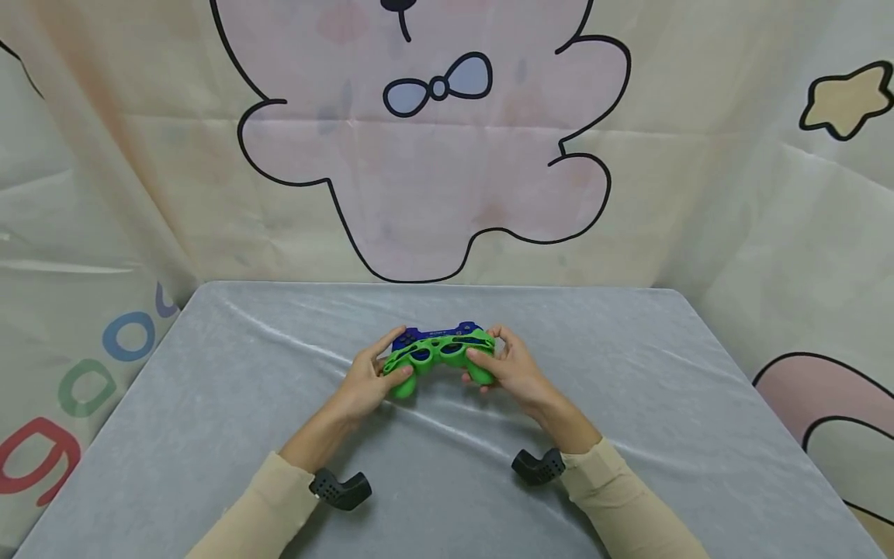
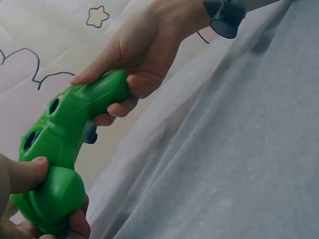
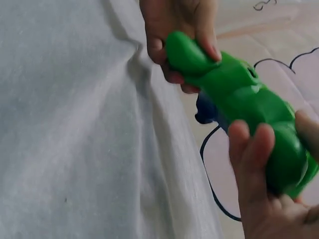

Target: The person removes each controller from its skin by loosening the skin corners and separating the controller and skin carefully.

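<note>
In the head view, the blue controller [image 1: 438, 332] is in a green cover [image 1: 437, 347], held off the table [image 1: 628, 373], nearer its far edge than its near one and roughly midway between the far corners. The left hand [image 1: 370, 380] and right hand [image 1: 512, 369] each hold one grip, thumbs on the front. The work seems well along: green lies over both grips and most of the face, while the blue upper edge is bare. That strip looks like what is left if the cover is going on; whether it is going on or coming off, I cannot tell. The grey cloth [image 1: 594, 497] has a soft sheen and long creases.

In the left wrist view, the cover is smooth and faintly glossy, probably pliant rubber, moulded into bulbous grips with round stick openings. A bit of blue juts out behind.

In the right wrist view, the grips taper into rounded ends inside the fingers' hold; blue again shows behind the cover. The fit around the back is hidden.
</note>
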Demonstrator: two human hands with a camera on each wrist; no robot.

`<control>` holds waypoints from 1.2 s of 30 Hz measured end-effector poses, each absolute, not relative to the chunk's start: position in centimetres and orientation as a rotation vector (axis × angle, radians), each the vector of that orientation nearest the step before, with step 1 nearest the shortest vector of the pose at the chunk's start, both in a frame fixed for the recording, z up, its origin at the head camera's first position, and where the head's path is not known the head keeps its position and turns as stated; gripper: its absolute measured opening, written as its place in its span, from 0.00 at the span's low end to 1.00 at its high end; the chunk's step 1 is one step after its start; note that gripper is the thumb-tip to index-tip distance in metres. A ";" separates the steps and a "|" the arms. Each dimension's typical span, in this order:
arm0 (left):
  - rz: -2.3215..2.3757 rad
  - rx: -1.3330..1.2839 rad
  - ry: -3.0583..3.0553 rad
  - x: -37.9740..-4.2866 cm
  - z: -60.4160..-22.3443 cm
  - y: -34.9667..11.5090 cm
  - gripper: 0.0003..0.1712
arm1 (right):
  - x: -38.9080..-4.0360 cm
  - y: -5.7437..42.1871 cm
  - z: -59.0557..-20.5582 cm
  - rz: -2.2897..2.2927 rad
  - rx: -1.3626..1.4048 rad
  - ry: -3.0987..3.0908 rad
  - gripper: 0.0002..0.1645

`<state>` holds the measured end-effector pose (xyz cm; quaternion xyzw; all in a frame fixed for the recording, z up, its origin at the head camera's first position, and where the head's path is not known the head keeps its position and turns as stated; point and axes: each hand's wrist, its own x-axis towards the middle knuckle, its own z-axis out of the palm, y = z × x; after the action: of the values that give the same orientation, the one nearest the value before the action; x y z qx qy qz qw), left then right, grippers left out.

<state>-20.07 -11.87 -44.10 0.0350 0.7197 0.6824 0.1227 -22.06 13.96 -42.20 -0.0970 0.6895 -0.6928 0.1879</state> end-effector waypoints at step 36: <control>2.096 -0.076 1.924 -20.0 -44.3 -11.3 0.39 | -22.4 14.3 -42.7 -2.167 -0.156 1.520 0.22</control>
<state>-19.98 -11.26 -44.30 -0.0265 0.6687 0.7283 0.1473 -22.38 14.27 -42.65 -0.0571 0.5561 -0.7928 0.2427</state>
